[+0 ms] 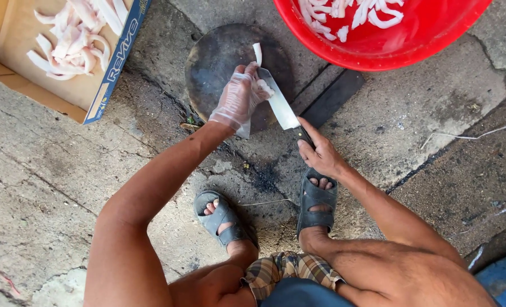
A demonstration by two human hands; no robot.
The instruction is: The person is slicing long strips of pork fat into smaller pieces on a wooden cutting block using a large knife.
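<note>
Your left hand (240, 98), in a thin clear glove, is closed in a pinch on a white strip (257, 54) that sticks up past your fingertips, over the right half of the round dark chopping block (213, 62). The gloved fingers also touch the flat of the knife (280, 103). Your right hand (320, 152), bare, is gripped around the knife handle just off the block's lower right edge; the handle is mostly hidden under your fingers. The broad pale blade runs up and left from that hand to the strip, tip at the gloved fingers, over the block's right side.

The block sits on the cracked concrete ground (48, 187), between two containers. The red basin (389, 40) lies at the block's upper right, near it but apart, holding more white strips in its upper part. The open cardboard box (65, 85) with a blue edge is at the block's upper left, with a heap of the same pale strips inside.

You are squatting: grey sandals (315, 199) on both feet sit on the ground just below the block, the right one directly under your right hand. A dark slot in the concrete runs beneath the blade.
</note>
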